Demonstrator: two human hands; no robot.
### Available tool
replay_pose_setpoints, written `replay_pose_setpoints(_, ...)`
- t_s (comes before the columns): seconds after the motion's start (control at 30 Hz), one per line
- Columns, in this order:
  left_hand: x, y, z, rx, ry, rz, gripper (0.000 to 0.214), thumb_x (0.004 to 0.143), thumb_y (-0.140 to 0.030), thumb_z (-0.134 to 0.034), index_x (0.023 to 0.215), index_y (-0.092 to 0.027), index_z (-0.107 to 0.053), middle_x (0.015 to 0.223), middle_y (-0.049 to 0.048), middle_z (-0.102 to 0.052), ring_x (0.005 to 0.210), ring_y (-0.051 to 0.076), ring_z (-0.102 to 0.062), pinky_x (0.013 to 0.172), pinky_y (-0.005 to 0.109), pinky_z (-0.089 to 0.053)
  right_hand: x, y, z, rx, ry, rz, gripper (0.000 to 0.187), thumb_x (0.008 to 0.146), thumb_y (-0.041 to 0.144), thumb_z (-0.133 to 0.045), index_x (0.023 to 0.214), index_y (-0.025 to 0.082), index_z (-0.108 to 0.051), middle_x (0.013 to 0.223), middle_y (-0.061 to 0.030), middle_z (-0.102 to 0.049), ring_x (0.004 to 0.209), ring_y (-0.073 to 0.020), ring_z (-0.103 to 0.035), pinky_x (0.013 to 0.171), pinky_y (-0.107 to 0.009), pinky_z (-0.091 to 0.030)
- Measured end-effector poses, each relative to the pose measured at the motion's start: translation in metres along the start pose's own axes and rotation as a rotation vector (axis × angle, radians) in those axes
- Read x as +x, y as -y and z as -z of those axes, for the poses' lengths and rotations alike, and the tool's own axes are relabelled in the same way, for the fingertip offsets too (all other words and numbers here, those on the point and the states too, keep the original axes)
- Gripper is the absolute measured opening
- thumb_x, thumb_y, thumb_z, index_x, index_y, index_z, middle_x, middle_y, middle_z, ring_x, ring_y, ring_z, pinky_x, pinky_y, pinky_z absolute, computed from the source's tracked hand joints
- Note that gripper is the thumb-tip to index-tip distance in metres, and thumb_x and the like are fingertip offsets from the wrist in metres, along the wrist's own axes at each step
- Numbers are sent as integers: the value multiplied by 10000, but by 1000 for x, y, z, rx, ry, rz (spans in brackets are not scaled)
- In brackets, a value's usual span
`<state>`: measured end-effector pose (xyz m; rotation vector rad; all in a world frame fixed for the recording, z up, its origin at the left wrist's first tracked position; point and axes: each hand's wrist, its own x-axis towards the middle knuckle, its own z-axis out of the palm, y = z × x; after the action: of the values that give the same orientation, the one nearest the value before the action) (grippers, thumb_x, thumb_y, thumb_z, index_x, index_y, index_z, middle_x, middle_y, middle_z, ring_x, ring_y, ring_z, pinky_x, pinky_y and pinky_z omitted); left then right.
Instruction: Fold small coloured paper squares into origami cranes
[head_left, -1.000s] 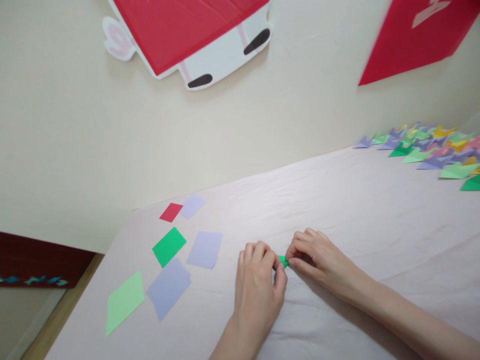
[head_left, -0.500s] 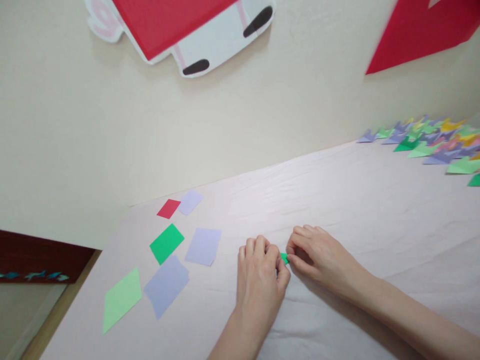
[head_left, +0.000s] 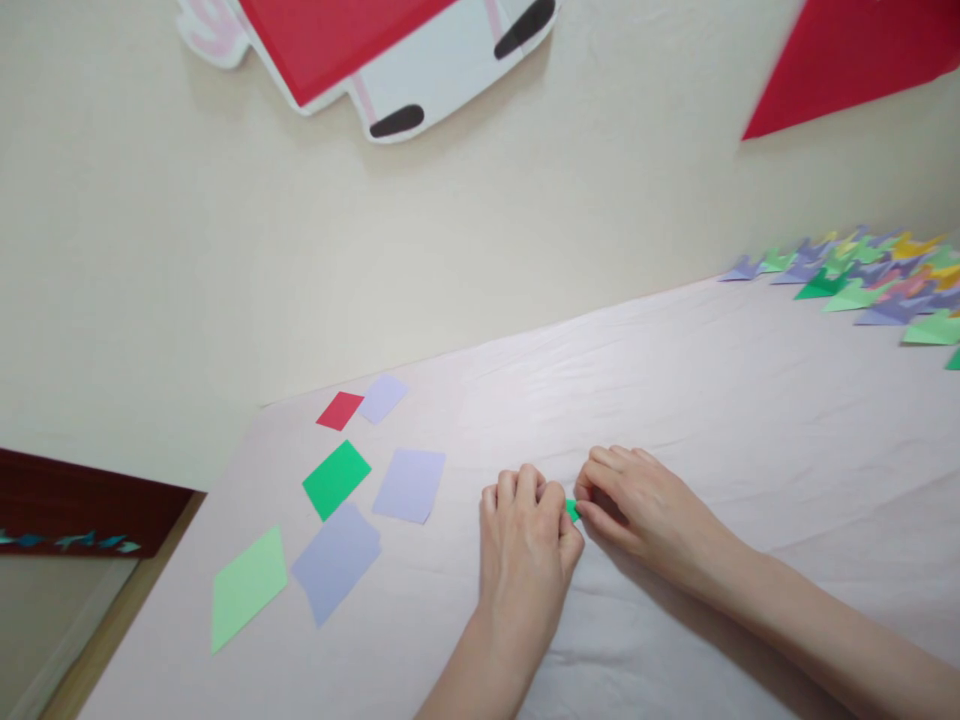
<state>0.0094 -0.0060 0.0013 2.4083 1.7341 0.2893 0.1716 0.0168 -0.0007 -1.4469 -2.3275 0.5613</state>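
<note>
A small folded green paper piece (head_left: 572,510) lies on the pale tablecloth (head_left: 750,420), pinched from both sides. My left hand (head_left: 525,545) is curled over its left end, fingers closed. My right hand (head_left: 637,505) grips its right end with bent fingertips. Most of the paper is hidden under the fingers; only a small green corner shows between the hands.
Flat paper squares lie to the left: red (head_left: 340,410), dark green (head_left: 336,479), light green (head_left: 249,587) and three lilac ones (head_left: 409,485). Several folded coloured paper shapes (head_left: 862,275) cluster at the far right by the wall. The table's left edge (head_left: 142,600) drops to the floor.
Both hands stay pinched on the green paper and close in slightly, so less green shows between them. The view has shifted a little.
</note>
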Motion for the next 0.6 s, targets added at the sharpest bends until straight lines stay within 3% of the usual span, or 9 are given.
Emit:
replay_pose_setpoints(0.3, 2, 1, -3, 23, -14, 3, 102, 856, -120, -558, 867, -220, -572, 954, 16, -558, 917, 235, -477, 766, 396, -385, -1, 4, 4, 70, -5, -11, 60, 854, 151, -611, 823, 200, -601, 841, -13, -627, 801, -194, -544, 748, -324, -341)
replay_pose_setpoints(0.6, 0, 0, -3, -28, -20, 49, 149, 828, -59, -517, 868, -202, -535, 922, 23, -539, 907, 233, -473, 785, 397, -385, -4, -2, 1, 132, -36, 9, 171, 836, 71, -510, 830, 202, -620, 828, -17, -631, 800, -183, -541, 737, -317, -337)
